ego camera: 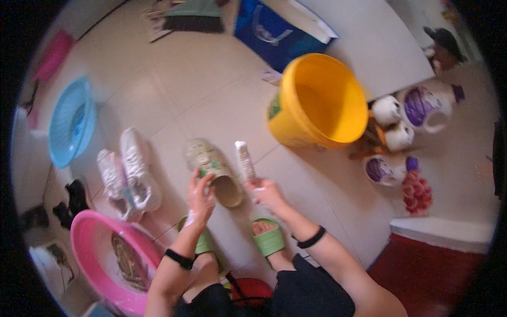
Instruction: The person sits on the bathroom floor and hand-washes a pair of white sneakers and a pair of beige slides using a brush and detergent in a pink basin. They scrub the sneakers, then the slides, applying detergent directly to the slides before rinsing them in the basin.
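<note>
A beige clog (233, 194) with green and pale charms on its upper lies before me, its toe pointing away. At its left side is my left hand (201, 200), fingers spread and overlapping the upper; blur hides whether they grip it. White foam clings to that hand and wrist. My right hand (268, 194), also foamy, is closed around the lower end of a slim white brush-like tool (244, 160). This tool points away from me, just right of the clog and apart from it.
White sneakers (136, 174) stand left, near a pink basin (93, 222) holding a brownish item and a light-blue basin (71, 123). Ahead right are a yellow bucket (277, 123) and blue bag (261, 35). White-and-purple bottles (424, 107) stand farther right. Green slippers (269, 241) are on my feet.
</note>
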Tool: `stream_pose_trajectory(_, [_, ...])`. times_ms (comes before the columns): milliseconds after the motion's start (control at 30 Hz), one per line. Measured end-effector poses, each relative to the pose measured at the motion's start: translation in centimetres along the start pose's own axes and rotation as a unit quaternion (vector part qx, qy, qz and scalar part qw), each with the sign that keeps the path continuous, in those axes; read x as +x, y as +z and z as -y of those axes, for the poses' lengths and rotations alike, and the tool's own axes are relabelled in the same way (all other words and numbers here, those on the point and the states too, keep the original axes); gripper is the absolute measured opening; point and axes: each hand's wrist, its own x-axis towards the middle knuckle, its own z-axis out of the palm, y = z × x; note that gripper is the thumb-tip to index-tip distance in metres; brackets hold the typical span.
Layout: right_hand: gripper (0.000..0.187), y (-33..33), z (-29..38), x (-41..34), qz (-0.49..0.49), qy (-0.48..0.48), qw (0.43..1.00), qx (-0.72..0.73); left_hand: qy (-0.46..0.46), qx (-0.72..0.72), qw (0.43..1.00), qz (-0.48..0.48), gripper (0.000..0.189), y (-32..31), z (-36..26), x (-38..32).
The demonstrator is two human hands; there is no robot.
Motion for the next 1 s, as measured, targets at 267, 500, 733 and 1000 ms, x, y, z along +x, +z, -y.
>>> stream_pose_trajectory(267, [0.043, -4.4, -8.6, 3.6, -0.080, -0.076, 0.992, 0.063, 0.027, 0.050, 0.998, 0.029, 0.046, 0.9, -3.1, -0.5])
stream_pose_trajectory(500, [0.047, -33.1, -14.2, -1.8, -0.676, -0.053, 0.731, 0.074, 0.030, 0.008, 0.999, 0.039, 0.044, 0.7, -3.7, -0.7])
stream_pose_trajectory(733, [0.085, -54.7, -13.8, -12.7, -0.668, -0.179, 0.721, 0.043, 0.049, 0.055, 0.996, 0.048, 0.045, 0.8, -5.1, -0.8])
stream_pose_trajectory(1000, [0.066, -51.0, -14.1, -10.4, -0.493, -0.145, 0.858, 0.014, 0.021, 0.030, 0.997, 0.060, 0.045, -0.2, -5.8, -1.0])
